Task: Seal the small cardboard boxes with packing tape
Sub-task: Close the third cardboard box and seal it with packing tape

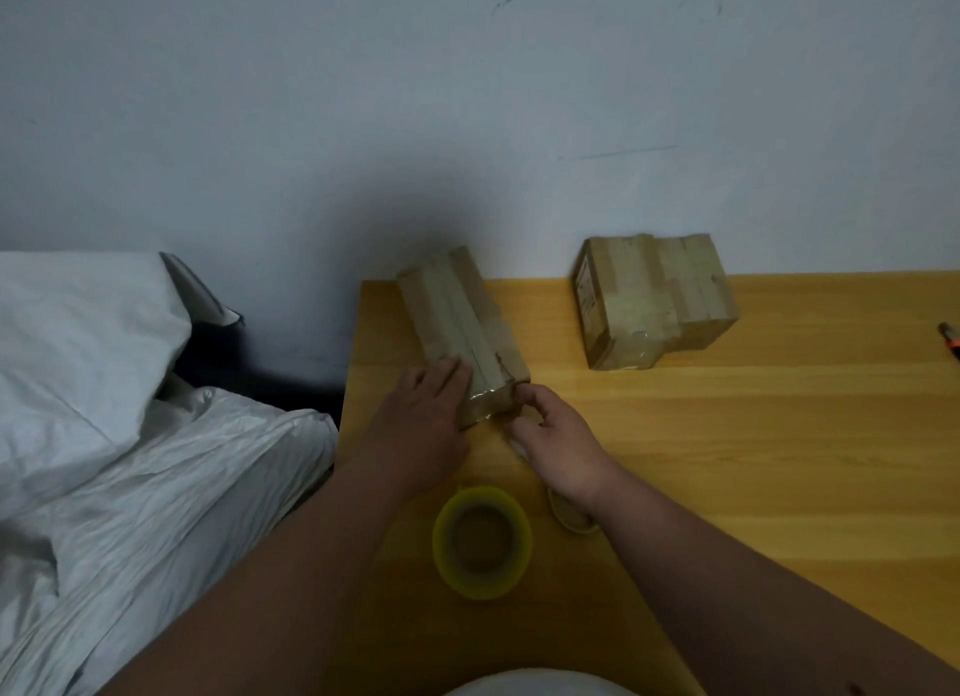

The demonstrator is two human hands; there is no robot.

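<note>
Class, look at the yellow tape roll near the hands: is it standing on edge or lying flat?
Lying flat: the tape roll shows its round hole facing up on the wooden table.

A pale grey-white wall (marked with faint dark scuffs) is seen behind a yellow wooden table. At the left, rumpled white bedding is heaped. The room is dimly lit.

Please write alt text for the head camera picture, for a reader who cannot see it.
Two bare hands work on a taped cardboard box at the left end of a wooden table: the left hand lies flat on it, the right hand pinches at its near corner. A yellowish tape roll lies nearer; more taped boxes stand by the wall.
</note>
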